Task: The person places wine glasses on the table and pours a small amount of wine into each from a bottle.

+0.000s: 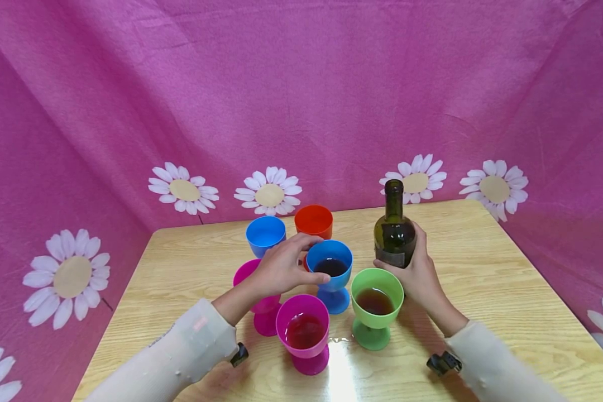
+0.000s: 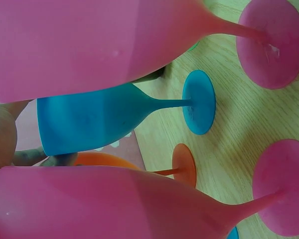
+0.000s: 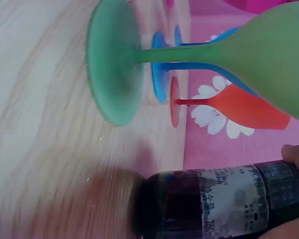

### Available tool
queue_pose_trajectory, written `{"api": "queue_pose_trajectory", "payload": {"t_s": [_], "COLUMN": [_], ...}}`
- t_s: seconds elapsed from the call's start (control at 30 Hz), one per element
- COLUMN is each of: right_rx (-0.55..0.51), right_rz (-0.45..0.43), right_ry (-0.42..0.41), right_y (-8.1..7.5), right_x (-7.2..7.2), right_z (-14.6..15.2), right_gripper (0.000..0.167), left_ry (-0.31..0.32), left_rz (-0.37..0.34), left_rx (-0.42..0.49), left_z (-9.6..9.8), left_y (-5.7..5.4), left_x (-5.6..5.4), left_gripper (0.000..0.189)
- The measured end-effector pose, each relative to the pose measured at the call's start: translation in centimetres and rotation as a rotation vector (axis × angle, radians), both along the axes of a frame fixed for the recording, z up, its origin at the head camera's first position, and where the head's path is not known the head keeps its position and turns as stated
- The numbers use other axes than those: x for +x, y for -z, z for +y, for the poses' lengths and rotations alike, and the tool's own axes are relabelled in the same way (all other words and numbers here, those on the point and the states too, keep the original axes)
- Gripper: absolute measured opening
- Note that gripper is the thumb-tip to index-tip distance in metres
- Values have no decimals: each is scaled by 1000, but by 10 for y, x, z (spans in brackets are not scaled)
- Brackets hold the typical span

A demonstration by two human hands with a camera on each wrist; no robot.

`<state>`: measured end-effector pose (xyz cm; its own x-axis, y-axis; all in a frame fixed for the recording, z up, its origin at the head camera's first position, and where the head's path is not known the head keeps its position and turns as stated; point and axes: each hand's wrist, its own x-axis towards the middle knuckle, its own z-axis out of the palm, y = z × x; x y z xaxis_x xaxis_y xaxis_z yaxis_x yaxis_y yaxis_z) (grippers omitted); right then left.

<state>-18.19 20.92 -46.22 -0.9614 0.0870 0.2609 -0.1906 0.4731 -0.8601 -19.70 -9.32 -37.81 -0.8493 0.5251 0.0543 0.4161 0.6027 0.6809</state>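
Observation:
My left hand [image 1: 283, 265] grips the bowl of a blue goblet [image 1: 343, 262] near its rim, thumb in front and fingers behind. Dark liquid lies inside this goblet, and its foot [image 2: 199, 102] is close to the tabletop. On the right, my right hand [image 1: 419, 273] holds a dark green wine bottle [image 1: 395, 234] around its body; the bottle is upright, with its neck uncovered. A label [image 3: 234, 201] shows below the fingers in the right wrist view. Between the hands, nearer the front, stands a green goblet [image 1: 372, 322] with dark red liquid.
A magenta goblet [image 1: 303, 353] with red liquid stands in front, another magenta goblet [image 1: 266, 321] beneath the left forearm. Behind are a second blue goblet [image 1: 265, 231] and an orange-red one [image 1: 314, 219]. A flowered pink cloth [image 1: 301, 111] surrounds the wooden table [image 1: 482, 268].

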Motion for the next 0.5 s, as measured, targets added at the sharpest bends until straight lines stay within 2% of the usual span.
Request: {"api": "queue_pose_trajectory", "payload": {"t_s": [0.3,0.5], "right_rx": [-65,-89], "right_rz": [-72,-58], "right_ry": [12,26], "right_y": [-2,3], "right_x": [4,7], "right_z": [-7,-8], "right_gripper": [113,114], "left_ry": [-1,4], "left_rz": [19,4], "left_rx": [-16,-10], "left_z": [1,-1], "left_y": [1,1], "left_x": [-1,0], "left_gripper": [77,79]}}
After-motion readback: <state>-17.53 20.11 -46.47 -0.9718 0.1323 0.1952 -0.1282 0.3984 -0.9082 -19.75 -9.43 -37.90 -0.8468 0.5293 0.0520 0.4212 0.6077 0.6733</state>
